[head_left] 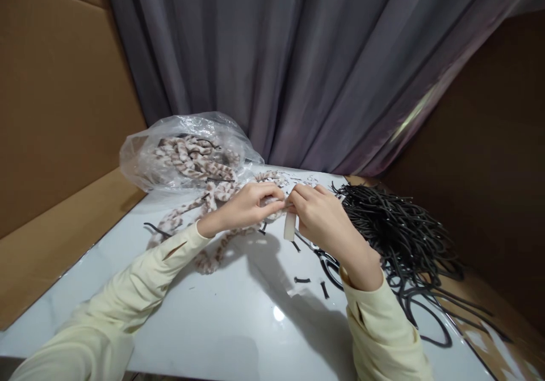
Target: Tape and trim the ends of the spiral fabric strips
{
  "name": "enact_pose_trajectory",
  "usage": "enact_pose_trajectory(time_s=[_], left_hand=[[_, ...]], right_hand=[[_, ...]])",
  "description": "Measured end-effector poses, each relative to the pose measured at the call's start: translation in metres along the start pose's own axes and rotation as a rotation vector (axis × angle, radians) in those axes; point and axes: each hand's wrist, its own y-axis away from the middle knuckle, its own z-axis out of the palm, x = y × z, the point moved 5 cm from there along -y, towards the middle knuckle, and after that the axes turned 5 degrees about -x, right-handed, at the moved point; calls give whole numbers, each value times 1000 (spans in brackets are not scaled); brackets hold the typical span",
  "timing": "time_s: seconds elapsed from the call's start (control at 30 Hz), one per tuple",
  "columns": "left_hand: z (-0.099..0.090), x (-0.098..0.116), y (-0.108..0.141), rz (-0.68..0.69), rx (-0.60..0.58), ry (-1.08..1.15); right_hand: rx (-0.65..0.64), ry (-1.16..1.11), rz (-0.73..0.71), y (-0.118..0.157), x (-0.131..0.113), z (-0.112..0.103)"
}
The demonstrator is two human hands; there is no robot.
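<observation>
Near the middle of the white table, my left hand pinches a fluffy white-and-brown fabric strip, whose length trails below and to the left. Close beside it, my right hand has its fingers closed, with a whitish translucent piece hanging under them. The fingertips of both hands nearly meet at the end of the strip; the exact grip there is too small to tell. Black-handled scissors lie under my right wrist. Short black cord pieces are scattered below my hands.
A clear plastic bag holding more fluffy strips stands at the back left. On the right is a big pile of black cords, some hanging over the table edge. Cardboard walls the left side; a grey curtain hangs behind.
</observation>
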Motion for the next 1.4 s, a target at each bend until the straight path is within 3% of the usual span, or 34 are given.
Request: enact_pose_trajectory(time_s=[0.23, 0.37, 0.57, 0.9, 1.07, 1.2, 1.3, 1.4], left_hand=[[11, -12, 0, -105, -129, 59], [12, -15, -2, -166, -134, 78], [13, -23, -2, -268, -118, 277], [24, -25, 3, -365, -265, 686], [27, -29, 5, -427, -358, 772], [25, -29, 5, -387, -479, 537], [18, -27, 4, -338, -402, 297], [14, -21, 3, -271, -317, 212]], right_hand=[[-83, -44, -3, -5, -3, 16], [-43, -314, 0, -3, 2, 13], [-51, -664, -4, 0, 14, 13], [-79, -663, 24, -1, 14, 16], [-88, -623, 1, -1, 12, 14], [-116, -490, -23, -1, 8, 16], [-146, -412, 19, -1, 9, 20], [-157, -478, 34, -1, 12, 26]])
